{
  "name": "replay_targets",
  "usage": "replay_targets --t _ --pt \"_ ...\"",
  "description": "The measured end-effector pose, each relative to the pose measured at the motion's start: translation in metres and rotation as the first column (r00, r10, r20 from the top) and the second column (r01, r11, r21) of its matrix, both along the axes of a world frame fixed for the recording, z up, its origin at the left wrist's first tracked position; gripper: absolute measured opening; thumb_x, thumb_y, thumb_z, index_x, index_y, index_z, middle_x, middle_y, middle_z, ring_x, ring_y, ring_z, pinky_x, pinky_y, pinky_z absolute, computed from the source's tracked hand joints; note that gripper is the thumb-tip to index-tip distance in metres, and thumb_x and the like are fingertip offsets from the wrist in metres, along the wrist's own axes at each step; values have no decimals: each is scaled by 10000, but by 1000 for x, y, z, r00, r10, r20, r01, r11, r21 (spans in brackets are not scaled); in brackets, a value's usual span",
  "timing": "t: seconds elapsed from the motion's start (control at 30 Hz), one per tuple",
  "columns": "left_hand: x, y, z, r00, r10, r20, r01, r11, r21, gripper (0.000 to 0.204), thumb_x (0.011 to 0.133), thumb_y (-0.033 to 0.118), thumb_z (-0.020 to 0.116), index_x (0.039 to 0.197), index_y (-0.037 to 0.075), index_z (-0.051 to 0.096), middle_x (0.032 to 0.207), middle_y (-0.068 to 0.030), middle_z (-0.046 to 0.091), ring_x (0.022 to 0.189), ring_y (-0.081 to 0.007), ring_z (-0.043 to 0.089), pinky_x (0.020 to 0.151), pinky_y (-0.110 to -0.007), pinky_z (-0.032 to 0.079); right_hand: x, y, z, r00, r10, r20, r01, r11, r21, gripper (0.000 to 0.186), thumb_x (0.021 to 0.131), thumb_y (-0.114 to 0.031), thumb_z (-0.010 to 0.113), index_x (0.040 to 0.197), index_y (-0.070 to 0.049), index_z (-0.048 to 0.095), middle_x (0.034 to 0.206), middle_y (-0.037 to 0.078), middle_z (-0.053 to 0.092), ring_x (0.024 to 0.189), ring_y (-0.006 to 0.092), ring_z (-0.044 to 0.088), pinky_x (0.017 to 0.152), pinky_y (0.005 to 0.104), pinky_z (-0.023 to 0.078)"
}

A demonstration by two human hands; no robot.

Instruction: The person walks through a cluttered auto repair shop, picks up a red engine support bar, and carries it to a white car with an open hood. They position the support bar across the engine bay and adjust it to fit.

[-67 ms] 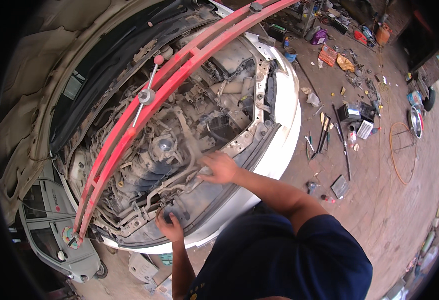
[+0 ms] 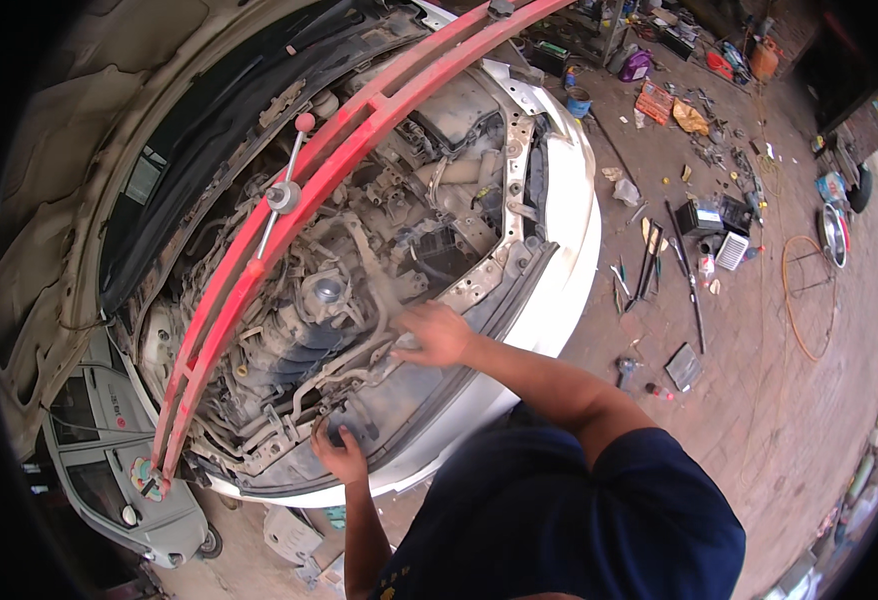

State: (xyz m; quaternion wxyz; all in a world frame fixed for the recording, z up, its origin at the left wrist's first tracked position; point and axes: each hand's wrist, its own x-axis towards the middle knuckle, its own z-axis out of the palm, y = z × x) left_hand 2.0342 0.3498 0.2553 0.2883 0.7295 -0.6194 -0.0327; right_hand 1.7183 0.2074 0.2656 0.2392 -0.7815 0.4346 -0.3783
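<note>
My left hand rests on the dark plastic front panel of a white car, fingers and thumb apart, holding nothing I can see. Farther right, my right hand leans over the inner edge of that panel, beside the metal crossmember. Its thumb stands away from the fingers, and the fingertips are slightly blurred. Behind both hands lies the dusty engine. A red two-rail support beam spans the engine bay and carries a threaded hook with a crank handle.
The raised hood stands at the left. A grey car is parked beyond the beam's near end. Tools, a black battery, long bars, a coiled orange hose and a flat grey piece lie on the floor at the right.
The view has shifted slightly, so the beam and floor items sit a little differently in the picture. Both hands stay in the same places on the car.
</note>
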Motion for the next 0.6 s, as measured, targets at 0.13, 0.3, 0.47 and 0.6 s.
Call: replay_targets --t 0.13,0.3,0.47,0.6 --pt "-2 -1 -2 997 -20 79 19 1000 12 363 873 171 613 1165 -45 599 1233 -235 583 1175 -427 505 1037 -480 372 -3 -2 -8 1000 16 5 -16 1000 2 429 810 -448 704 1007 -82 601 887 117 621 884 335 610 816 437 467" --pt "-3 1 0 993 -30 116 25 999 47 389 879 177 598 1194 -51 593 1288 -244 572 1205 -426 515 1039 -474 387 -4 -3 -12 997 60 41 -63 996 57 472 822 -489 667 979 -52 581 900 132 634 904 341 619 843 445 464" --pt "-3 6 -1 991 -60 122 51 996 75 435 891 177 581 1256 -60 568 1363 -251 534 1273 -420 493 1072 -462 383 -3 -5 -13 997 58 56 -60 997 46 478 819 -486 669 1000 -50 595 902 138 637 903 346 619 860 439 464" --pt "-3 8 -2 994 -55 89 49 996 75 446 901 169 572 1282 -60 553 1391 -252 513 1301 -417 474 1092 -459 369 -1 -5 -12 998 51 37 -52 998 20 479 820 -486 668 1003 -49 601 901 138 638 906 344 617 864 437 464"
